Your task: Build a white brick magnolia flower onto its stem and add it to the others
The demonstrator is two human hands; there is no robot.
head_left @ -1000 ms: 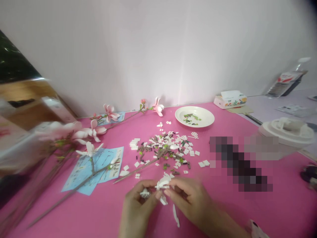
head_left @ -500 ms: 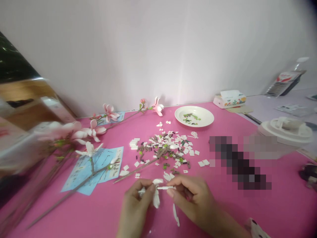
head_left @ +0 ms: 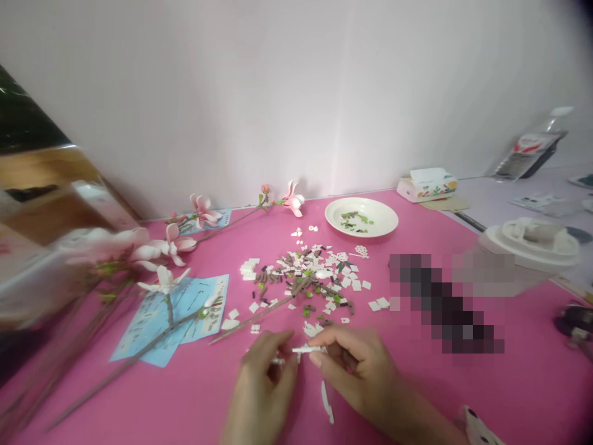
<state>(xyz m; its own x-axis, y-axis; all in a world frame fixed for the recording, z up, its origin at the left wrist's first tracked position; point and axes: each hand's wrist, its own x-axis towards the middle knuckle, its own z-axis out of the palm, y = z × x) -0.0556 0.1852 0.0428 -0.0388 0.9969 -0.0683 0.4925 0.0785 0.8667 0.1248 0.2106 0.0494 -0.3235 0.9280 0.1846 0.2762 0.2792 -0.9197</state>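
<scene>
My right hand (head_left: 359,371) pinches a slim white plastic piece (head_left: 302,350) between thumb and index finger, and its free end points towards my left hand (head_left: 266,386). The left fingers curl around a white petal assembly (head_left: 277,361); most of it is hidden by the hand. A curved white petal piece (head_left: 327,403) lies on the pink tabletop (head_left: 185,402), just below the right thumb. Beyond my fingertips, several white petal pieces (head_left: 313,330) lie together. A heap of small white, brown and green building pieces (head_left: 319,272) spreads farther back, with a brown branch (head_left: 273,307) across it.
Flower stems with pink and white blossoms (head_left: 164,279) lie at left, over blue instruction sheets (head_left: 204,327). A white plate (head_left: 361,232) with green and brown pieces stands at the back. To the right are a tissue pack (head_left: 428,186), a white lidded container (head_left: 530,244) and a bottle (head_left: 525,151).
The left hand has turned, so the white petals that hung below its fingers are now mostly hidden. The right hand keeps its pinch on the slim white piece.
</scene>
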